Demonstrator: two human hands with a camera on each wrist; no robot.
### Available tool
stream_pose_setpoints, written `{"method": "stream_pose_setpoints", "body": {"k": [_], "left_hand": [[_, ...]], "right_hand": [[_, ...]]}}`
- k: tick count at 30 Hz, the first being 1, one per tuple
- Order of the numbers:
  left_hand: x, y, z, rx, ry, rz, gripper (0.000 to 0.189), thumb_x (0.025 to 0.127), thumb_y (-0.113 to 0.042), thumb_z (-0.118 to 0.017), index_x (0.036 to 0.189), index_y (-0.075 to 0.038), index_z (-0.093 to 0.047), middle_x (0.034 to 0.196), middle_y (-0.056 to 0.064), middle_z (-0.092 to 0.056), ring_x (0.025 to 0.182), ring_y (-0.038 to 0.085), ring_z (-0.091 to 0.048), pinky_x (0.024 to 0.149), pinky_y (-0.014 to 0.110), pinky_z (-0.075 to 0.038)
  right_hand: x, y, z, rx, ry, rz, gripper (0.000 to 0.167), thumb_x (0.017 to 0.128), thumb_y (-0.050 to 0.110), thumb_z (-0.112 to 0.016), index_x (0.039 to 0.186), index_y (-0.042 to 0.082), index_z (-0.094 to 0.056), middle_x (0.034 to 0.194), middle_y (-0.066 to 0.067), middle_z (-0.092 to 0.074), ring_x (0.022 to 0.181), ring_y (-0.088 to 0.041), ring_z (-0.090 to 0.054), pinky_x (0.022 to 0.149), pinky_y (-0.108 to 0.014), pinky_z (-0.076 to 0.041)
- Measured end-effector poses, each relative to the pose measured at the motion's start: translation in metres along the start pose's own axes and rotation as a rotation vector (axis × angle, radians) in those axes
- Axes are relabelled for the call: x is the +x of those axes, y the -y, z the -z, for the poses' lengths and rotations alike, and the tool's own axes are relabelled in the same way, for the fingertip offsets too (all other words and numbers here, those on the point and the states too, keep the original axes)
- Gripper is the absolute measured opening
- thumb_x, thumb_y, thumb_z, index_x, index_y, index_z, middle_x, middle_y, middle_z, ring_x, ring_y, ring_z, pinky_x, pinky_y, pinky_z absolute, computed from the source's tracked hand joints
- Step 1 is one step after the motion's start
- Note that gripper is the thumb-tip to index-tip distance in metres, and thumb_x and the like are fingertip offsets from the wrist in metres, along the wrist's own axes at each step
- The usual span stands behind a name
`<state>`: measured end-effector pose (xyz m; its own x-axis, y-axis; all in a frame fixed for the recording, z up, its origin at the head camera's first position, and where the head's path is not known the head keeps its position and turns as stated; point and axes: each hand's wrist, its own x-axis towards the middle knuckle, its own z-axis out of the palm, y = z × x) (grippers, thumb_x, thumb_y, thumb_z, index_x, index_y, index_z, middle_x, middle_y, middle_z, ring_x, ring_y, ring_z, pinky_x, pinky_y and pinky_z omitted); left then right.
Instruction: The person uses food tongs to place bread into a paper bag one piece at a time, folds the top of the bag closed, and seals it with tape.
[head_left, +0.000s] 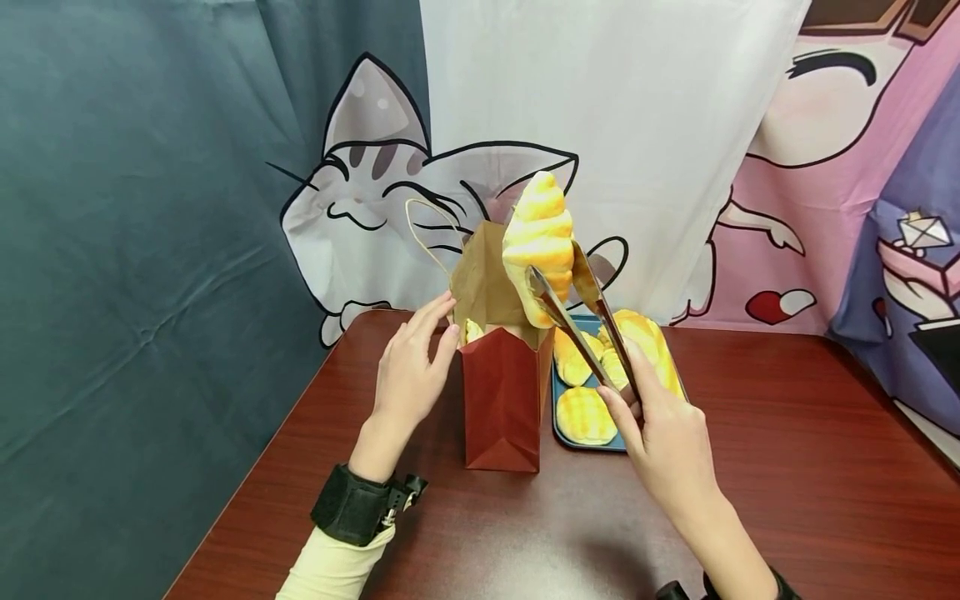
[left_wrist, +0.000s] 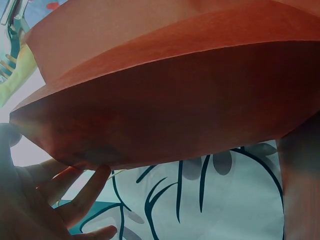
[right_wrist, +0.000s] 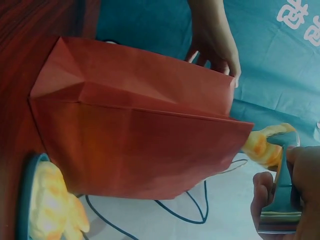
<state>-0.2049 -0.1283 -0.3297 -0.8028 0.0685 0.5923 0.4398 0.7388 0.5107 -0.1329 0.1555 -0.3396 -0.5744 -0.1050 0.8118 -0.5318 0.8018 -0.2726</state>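
A croissant (head_left: 540, 233) is pinched between the tips of metal tongs (head_left: 574, 332), upright above the mouth of a red paper bag (head_left: 501, 408). My right hand (head_left: 667, 442) grips the tongs around their arms. At the bag's upper left edge, my left hand (head_left: 412, 367) touches the paper with its fingers extended and spread; the left wrist view shows these fingers (left_wrist: 82, 197) against the bag's side. A bit of yellow bread (head_left: 472, 331) shows inside the bag's opening. The rest of the bag's inside is hidden.
Right of the bag, a blue tray (head_left: 592, 447) holds several breads, among them a round one (head_left: 587, 415) with a grid pattern. A loop handle (head_left: 409, 221) stands up from the bag's left side. A cartoon cloth (head_left: 615, 100) hangs behind the brown table (head_left: 787, 467).
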Motion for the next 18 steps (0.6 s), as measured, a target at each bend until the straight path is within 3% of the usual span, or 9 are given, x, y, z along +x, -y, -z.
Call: {"method": "stream_pose_setpoints", "body": {"k": [18], "left_hand": [[0.0002, -0.0007, -0.0007, -0.001, -0.01, -0.004, 0.045, 0.104, -0.039, -0.044, 0.142, -0.018, -0.056, 0.151, -0.007, -0.051, 0.138, 0.02, -0.051, 0.119, 0.056, -0.032]], "right_hand": [[-0.0095, -0.0052, -0.0109, -0.039, 0.011, 0.0, 0.056, 0.093, 0.035, -0.068, 0.144, 0.017, -0.051, 0.067, 0.006, -0.06, 0.052, -0.002, -0.053, 0.044, -0.029, -0.041]]}}
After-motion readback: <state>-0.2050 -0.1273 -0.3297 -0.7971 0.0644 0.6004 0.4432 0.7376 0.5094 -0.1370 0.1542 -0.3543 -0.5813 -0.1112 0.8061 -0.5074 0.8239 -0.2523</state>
